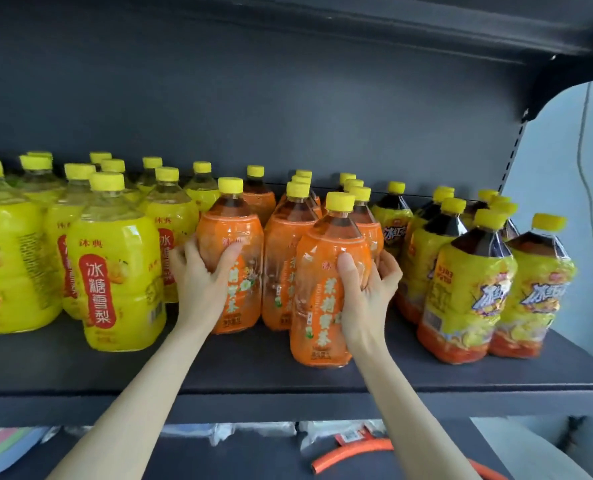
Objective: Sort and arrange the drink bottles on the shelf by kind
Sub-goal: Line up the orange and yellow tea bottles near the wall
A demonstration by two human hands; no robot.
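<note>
On a dark shelf (253,370), the person's left hand (198,277) was curled round an orange-labelled bottle (234,226) near the centre of the view. The right hand (367,287) gripped a second orange bottle (324,317) at about four o'clock from the first, nearer the shelf's front edge. With yellow-labelled bottles (115,271) massed at nine o'clock and dark tea bottles (468,292) at three o'clock, both just beside the orange group, the step probably called for sliding each held bottle upright into straight orange rows, label forward, without knocking either neighbouring kind.
</note>
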